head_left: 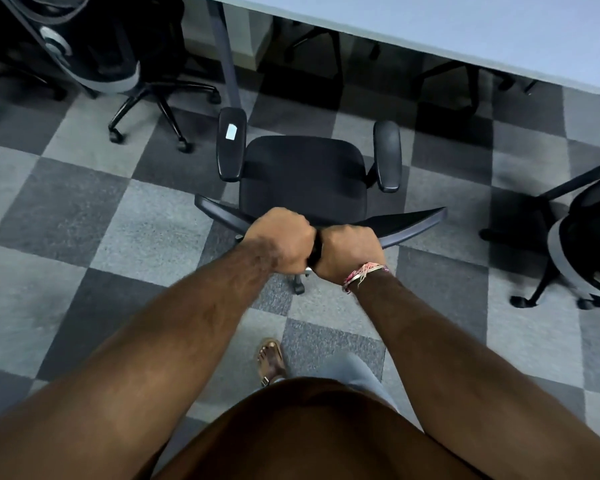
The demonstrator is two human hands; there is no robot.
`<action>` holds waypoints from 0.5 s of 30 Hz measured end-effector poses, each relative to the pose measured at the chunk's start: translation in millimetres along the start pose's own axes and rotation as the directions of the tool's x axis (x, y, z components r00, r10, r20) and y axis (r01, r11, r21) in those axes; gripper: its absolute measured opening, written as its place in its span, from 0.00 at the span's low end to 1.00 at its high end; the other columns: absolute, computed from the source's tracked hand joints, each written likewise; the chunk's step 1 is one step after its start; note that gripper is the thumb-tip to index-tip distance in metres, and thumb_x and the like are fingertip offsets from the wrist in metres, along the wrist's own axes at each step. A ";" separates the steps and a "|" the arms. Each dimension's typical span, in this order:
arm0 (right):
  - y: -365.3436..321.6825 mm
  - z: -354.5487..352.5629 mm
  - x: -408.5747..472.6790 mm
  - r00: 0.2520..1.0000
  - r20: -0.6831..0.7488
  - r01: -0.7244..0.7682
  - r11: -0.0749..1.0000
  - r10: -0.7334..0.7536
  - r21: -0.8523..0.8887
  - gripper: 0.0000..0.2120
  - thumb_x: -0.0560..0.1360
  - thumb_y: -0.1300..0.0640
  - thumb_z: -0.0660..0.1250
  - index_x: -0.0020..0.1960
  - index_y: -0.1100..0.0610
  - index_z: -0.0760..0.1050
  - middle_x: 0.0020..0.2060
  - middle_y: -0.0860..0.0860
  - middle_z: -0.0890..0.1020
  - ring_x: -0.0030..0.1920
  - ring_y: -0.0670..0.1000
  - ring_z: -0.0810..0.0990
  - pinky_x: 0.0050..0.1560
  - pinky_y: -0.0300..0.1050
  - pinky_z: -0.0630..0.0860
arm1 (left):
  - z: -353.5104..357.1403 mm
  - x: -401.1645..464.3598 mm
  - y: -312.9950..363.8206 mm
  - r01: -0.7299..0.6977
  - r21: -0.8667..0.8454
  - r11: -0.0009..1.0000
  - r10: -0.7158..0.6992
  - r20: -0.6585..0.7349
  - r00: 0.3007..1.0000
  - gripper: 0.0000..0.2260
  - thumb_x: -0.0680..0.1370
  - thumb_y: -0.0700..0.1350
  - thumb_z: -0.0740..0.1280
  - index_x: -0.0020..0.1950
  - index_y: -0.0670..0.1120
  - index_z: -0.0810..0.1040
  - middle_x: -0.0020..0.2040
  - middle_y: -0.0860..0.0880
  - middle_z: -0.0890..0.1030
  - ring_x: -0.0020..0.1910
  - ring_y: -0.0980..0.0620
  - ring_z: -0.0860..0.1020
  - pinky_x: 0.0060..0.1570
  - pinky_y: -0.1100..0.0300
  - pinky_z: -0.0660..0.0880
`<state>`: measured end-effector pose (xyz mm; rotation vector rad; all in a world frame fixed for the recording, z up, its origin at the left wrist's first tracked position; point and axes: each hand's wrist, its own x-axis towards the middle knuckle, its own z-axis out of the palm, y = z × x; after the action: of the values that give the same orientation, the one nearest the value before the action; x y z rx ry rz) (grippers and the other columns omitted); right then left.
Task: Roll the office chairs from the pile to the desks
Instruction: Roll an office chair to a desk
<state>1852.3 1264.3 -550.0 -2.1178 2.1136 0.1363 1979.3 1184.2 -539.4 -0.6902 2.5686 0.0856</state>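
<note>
A black office chair (303, 174) with two armrests stands in front of me, its seat facing the grey desk (465, 26). My left hand (281, 239) and my right hand (349, 249) grip the top edge of its backrest (413, 225) side by side at the middle, fingers curled over it. One caster (298, 287) shows below my hands. The left armrest (231, 147) carries a small pale sticker and sits close to the desk leg (227, 60).
Another black-and-grey chair (94, 53) stands at the back left beside the desk. A third chair (582, 244) is at the right edge. More chair bases show under the desk. Checkered carpet tiles (84, 209) cover the floor. My sandalled foot (271, 360) is behind the chair.
</note>
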 end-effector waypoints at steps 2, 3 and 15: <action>0.2 -3.7 23.3 1.000 -0.004 0.000 1.000 0.000 0.006 0.11 0.71 0.42 0.63 0.39 0.49 0.73 0.36 0.48 0.82 0.36 0.54 0.81 0.34 0.43 0.68 | -6.0 11.2 -20.8 -0.006 0.018 1.000 0.006 0.001 1.000 0.09 0.72 0.53 0.65 0.38 0.50 0.80 0.33 0.53 0.79 0.33 0.49 0.79 0.39 0.52 0.82; 0.9 -4.0 35.8 1.000 -0.010 0.003 1.000 -0.003 0.008 0.11 0.70 0.42 0.62 0.39 0.49 0.73 0.36 0.48 0.82 0.36 0.54 0.81 0.33 0.43 0.68 | -8.7 17.1 -31.5 -0.007 0.019 1.000 0.007 0.000 1.000 0.09 0.72 0.54 0.65 0.38 0.50 0.80 0.33 0.53 0.79 0.33 0.49 0.78 0.38 0.53 0.81; 52.5 -22.6 229.4 0.993 -0.112 0.035 0.999 -0.034 0.006 0.08 0.70 0.48 0.65 0.42 0.52 0.77 0.37 0.50 0.82 0.37 0.55 0.81 0.33 0.44 0.64 | -61.7 146.7 -171.5 0.110 -0.023 0.994 -0.112 -0.132 0.985 0.09 0.71 0.58 0.69 0.46 0.54 0.79 0.44 0.55 0.82 0.44 0.49 0.81 0.44 0.53 0.78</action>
<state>1800.2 1034.4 -568.1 -2.2045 2.1318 0.0052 1924.8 956.7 -542.0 -0.8702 2.6520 0.0235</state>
